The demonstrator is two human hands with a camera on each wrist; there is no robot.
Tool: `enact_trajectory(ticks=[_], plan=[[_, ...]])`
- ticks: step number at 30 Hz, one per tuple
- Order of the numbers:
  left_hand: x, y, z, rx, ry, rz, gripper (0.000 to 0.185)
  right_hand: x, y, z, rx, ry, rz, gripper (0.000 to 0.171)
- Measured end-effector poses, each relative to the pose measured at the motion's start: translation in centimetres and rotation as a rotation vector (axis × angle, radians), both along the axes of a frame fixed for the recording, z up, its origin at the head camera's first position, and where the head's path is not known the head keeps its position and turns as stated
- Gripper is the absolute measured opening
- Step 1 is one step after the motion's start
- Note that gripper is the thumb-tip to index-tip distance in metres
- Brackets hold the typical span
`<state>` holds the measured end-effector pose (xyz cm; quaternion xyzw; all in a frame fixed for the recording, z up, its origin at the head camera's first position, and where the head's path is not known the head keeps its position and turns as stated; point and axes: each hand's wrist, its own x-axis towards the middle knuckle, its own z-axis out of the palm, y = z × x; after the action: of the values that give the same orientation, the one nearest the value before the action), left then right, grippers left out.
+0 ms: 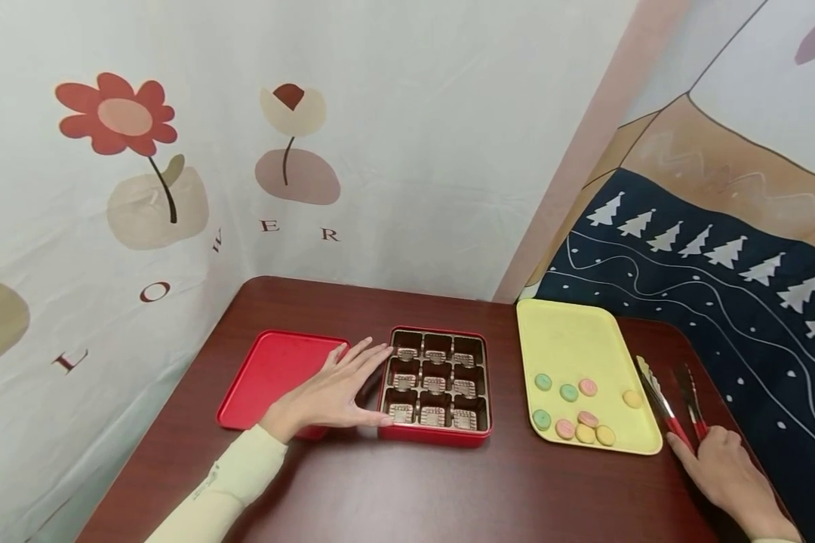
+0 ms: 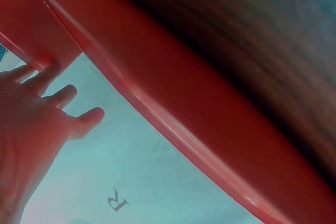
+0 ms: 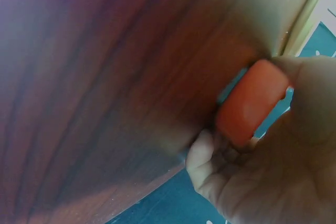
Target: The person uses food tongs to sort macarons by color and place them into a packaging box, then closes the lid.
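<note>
Left hand (image 1: 329,392) rests flat against the red 9-cell tin (image 1: 438,386); right hand (image 1: 723,471) grips tongs (image 1: 665,403) at 3 o'clock. Best to lift them level.

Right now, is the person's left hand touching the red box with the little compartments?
Touching. In the head view the left hand lies flat, its fingers and thumb resting against the left wall of the red box; no gap shows between them.

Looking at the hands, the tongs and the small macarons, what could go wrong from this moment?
The macarons are small and round on a smooth yellow tray; the tongs may push them around rather than catch them. The right hand grips only the tongs' red end, so control may be weak. The left hand only rests against the red box, which might slide.
</note>
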<state>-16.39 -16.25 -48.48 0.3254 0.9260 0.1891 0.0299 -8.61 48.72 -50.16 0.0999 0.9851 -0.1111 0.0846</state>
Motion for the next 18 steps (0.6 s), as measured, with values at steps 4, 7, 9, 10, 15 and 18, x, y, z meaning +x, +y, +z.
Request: enact_trajectory(ticks=[4, 7, 9, 10, 15, 18], plan=[[0.1, 0.0, 0.1, 0.003, -0.003, 0.004, 0.12, 0.3, 0.0, 0.4, -0.04, -0.049, -0.07, 0.067], [0.1, 0.0, 0.2, 0.004, -0.006, 0.005, 0.12, 0.8, -0.3, 0.5, -0.065, -0.051, -0.155, 0.064], [0.1, 0.0, 0.2, 0.009, -0.011, 0.004, 0.12, 1.1, -0.6, 0.7, -0.071, -0.04, -0.2, 0.063], [0.1, 0.1, 0.2, 0.011, -0.015, 0.004, 0.12, 1.2, -0.8, 0.7, -0.069, -0.03, -0.219, 0.063], [0.1, 0.0, 0.1, 0.03, -0.038, 0.002, 0.122, 1.4, -1.1, 1.2, -0.053, 0.04, -0.252, 0.061], [0.1, 0.1, 0.1, 0.031, -0.052, 0.003, 0.122, 1.5, -1.2, 1.5, -0.056, 0.057, -0.251, 0.068]])
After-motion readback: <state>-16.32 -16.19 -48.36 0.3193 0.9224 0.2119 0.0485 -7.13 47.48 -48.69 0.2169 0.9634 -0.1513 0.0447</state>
